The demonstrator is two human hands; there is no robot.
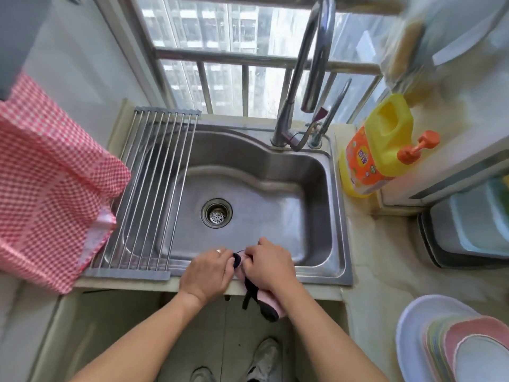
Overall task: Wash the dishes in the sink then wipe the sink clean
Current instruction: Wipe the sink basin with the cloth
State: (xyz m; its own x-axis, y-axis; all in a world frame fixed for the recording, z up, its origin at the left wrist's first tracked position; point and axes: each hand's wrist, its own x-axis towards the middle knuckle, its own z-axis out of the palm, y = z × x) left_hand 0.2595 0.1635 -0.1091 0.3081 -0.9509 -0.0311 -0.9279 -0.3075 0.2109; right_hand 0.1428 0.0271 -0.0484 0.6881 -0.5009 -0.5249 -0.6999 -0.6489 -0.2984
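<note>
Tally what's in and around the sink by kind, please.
Stainless sink: 1
Faucet: 1
Roll-up drying rack: 1
Yellow detergent jug with orange pump: 1
Red checked cloth: 1
Pink and black cloth, held by both hands (left hand, right hand): 1
Stack of plates: 1
Dishes in the basin: 0
Total: 7

Sink [316, 172]: stainless steel, single basin, curved back wall, no dishes inside; round strainer drain [216, 213] at the middle of the floor.
Cloth [263, 301]: pink with dark trim and a dark strap, bunched at the sink's front rim, lower end hanging over the counter edge.
Dishes [457, 340]: pastel plates, stacked and overlapping on the counter right of the sink, near the lower right corner.
</note>
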